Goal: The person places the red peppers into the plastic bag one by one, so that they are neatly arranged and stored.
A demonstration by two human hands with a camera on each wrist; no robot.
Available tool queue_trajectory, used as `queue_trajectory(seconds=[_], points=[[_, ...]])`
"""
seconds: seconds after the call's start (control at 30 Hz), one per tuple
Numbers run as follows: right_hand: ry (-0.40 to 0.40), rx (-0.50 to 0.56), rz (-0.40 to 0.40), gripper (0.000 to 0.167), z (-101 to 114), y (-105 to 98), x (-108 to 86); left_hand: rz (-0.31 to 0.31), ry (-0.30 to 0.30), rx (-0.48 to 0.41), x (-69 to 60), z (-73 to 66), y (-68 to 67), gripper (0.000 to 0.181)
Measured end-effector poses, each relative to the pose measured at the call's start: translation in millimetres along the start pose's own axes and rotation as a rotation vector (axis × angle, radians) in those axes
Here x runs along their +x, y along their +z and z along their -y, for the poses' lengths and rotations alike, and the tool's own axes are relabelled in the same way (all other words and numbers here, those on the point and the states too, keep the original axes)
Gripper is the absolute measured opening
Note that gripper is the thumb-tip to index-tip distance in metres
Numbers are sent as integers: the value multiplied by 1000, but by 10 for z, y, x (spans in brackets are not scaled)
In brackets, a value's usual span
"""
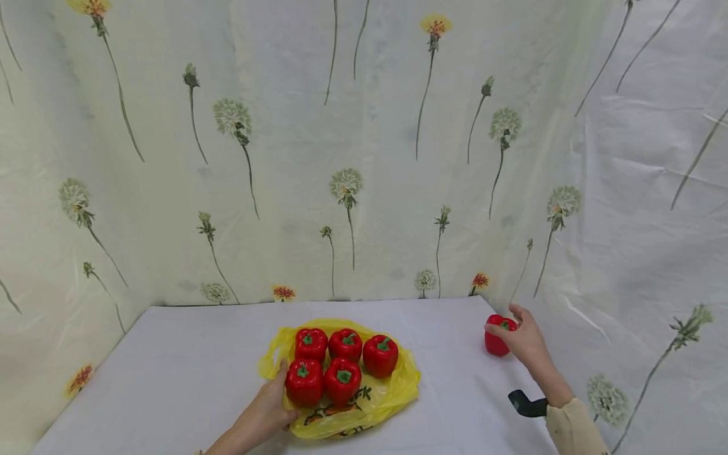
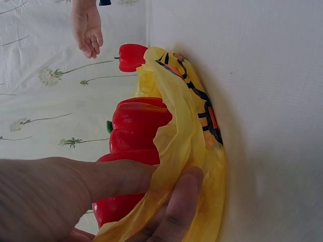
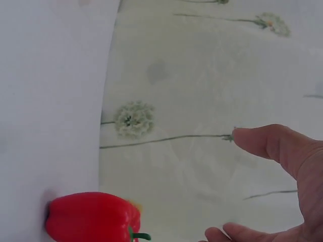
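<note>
Several red bell peppers (image 1: 380, 356) with green stems sit in and on a yellow plastic bag (image 1: 398, 392) in the middle of the table. My left hand (image 1: 267, 404) grips the bag's left edge; in the left wrist view its thumb lies inside by the peppers and its fingers outside the plastic. Over at the right, a lone red bell pepper (image 3: 91, 217) stands upright on the table. Above and beside it is my right hand (image 1: 526, 341), thumb and fingers spread. The right wrist view shows a gap between this hand and the pepper.
A white cloth covers the table (image 1: 188, 366). Behind it and along both sides hangs a pale curtain (image 1: 387, 221) printed with dandelions, close to the lone pepper. A black strap piece (image 1: 527, 404) sticks out from my right wrist.
</note>
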State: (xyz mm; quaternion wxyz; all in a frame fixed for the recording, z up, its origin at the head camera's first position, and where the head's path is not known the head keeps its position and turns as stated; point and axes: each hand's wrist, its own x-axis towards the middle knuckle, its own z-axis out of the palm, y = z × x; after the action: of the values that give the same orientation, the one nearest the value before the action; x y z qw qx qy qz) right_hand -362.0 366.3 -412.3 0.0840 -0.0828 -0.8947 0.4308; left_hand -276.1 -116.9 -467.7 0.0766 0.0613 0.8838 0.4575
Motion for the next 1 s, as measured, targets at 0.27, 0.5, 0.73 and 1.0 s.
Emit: queue_trajectory(seconds=[0.27, 0.5, 0.73, 1.0], points=[[57, 53, -46, 103, -213, 10, 143, 3, 18, -1, -1, 16, -5, 106], [98, 38, -35, 100, -263, 8, 160, -7, 25, 14, 4, 23, 7, 107], [110, 27, -21, 101, -379, 37, 235, -5, 22, 6, 13, 29, 18, 106], [123, 38, -31, 101, -450, 81, 291, -13, 8, 17, 1, 16, 8, 106]])
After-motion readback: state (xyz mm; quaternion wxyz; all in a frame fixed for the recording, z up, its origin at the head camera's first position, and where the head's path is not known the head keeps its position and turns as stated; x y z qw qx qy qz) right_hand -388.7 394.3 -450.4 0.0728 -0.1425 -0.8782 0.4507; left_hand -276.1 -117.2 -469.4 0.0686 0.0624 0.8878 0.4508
